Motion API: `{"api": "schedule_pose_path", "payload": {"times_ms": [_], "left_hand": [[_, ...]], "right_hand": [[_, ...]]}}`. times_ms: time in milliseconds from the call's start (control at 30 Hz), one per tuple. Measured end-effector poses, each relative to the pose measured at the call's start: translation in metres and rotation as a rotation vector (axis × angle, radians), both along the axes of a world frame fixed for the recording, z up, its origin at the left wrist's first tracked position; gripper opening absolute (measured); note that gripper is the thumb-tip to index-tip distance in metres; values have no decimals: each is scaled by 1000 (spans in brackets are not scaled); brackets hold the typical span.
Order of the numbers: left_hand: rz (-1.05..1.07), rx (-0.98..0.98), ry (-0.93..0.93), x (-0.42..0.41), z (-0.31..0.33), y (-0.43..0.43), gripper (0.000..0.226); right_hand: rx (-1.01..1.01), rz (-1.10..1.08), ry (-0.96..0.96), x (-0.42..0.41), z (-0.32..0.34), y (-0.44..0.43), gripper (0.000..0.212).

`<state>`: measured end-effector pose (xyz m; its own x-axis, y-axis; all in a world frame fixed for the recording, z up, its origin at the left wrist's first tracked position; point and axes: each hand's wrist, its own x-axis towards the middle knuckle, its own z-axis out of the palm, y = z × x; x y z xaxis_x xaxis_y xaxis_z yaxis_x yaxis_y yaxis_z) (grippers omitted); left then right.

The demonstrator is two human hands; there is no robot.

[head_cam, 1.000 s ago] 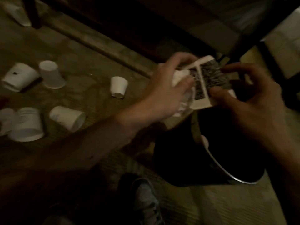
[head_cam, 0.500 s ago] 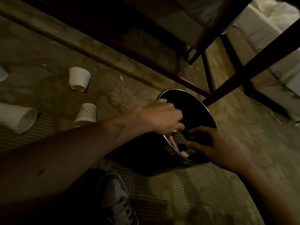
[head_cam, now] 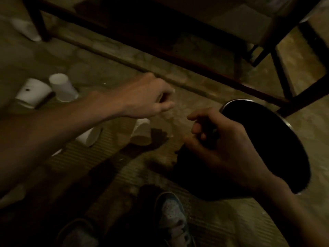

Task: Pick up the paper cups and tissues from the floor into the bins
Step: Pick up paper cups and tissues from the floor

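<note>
"Cups, mostly. I count four on the carpet by the left arm: a spotted cup (head_cam: pixel 33 93) on its side, an upturned cup (head_cam: pixel 63 87) touching it, a half-hidden cup (head_cam: pixel 89 136) under the forearm, and the nearest cup (head_cam: pixel 141 131), tipped over just below the left hand (head_cam: pixel 149 97). There's a fifth, the far cup (head_cam: pixel 25 29), by that chair leg (head_cam: pixel 38 24)."

"Is he holding anything?"

"The right hand (head_cam: pixel 222 139) isn't. Its fingers are loosely bent and empty, hanging beside the bin (head_cam: pixel 288 122). The left has its fingers curled under, and it's too dim and blurred for me to tell whether something's tucked inside."

"Which one would you go for?"

"The nearest one. It's between both hands and close to the bin, next to his shoe (head_cam: pixel 172 216)."

"Any trick to it?"

"I'd say not much. Thin paper weighs almost nothing, but the wall will likely cave under a hard squeeze. I'd pinch the rolled rim, where it's stiffest, or wrap the fingers lightly round the body. A dry, matt surface shouldn't slip."

"And the tissues?"

"I can't make any out from here. They'd be soft, so just bunch and lift."
</note>
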<state>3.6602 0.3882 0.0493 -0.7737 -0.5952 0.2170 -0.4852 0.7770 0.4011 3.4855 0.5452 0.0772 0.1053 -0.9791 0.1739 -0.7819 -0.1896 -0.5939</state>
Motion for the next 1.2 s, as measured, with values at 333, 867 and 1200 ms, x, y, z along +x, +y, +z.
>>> {"api": "schedule_pose_path", "payload": {"times_ms": [333,867,1200], "left_hand": [[373,514,-287,62,-140,-16,42],[447,825,260,41,-189,-22,28],[952,811,423,28,-169,-126,63]], "right_hand": [[574,-469,-643,75,-163,-92,48],[666,-763,-593,79,-204,-152,72],[614,-933,-776,61,-217,-184,81]]}}
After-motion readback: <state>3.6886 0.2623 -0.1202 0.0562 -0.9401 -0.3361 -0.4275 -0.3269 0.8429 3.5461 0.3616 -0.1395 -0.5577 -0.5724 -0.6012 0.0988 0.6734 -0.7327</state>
